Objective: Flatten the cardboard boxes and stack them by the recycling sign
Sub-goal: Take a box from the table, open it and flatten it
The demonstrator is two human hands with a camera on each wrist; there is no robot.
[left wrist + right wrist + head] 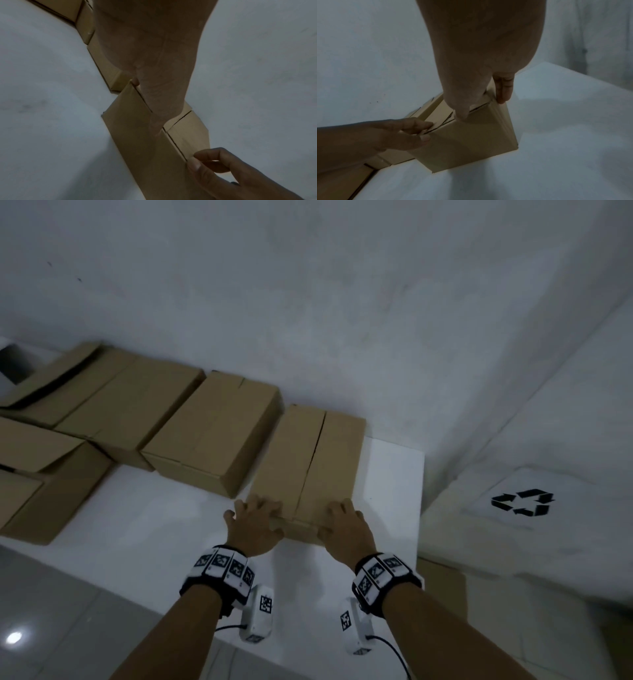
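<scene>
A closed brown cardboard box [308, 463] lies on the white table [171, 522], its far end against the wall and its top seam running away from me. My left hand [255, 517] grips the near left corner, fingers on top and thumb on the front face [423, 139]. My right hand [344, 518] grips the near right corner the same way, its thumb [193, 165] pinching the front edge. In the wrist views the box [137, 135] [471, 142] stands whole, not flattened. The black recycling sign [522, 503] is on a white surface to the right, beyond the table's end.
Several more brown boxes line the wall to the left: one beside the held box [212, 433], another behind it [130, 402], an open-flapped one at the left edge [44, 474]. A piece of cardboard [442, 583] shows low between table and sign. Grey floor tiles lie at the lower left.
</scene>
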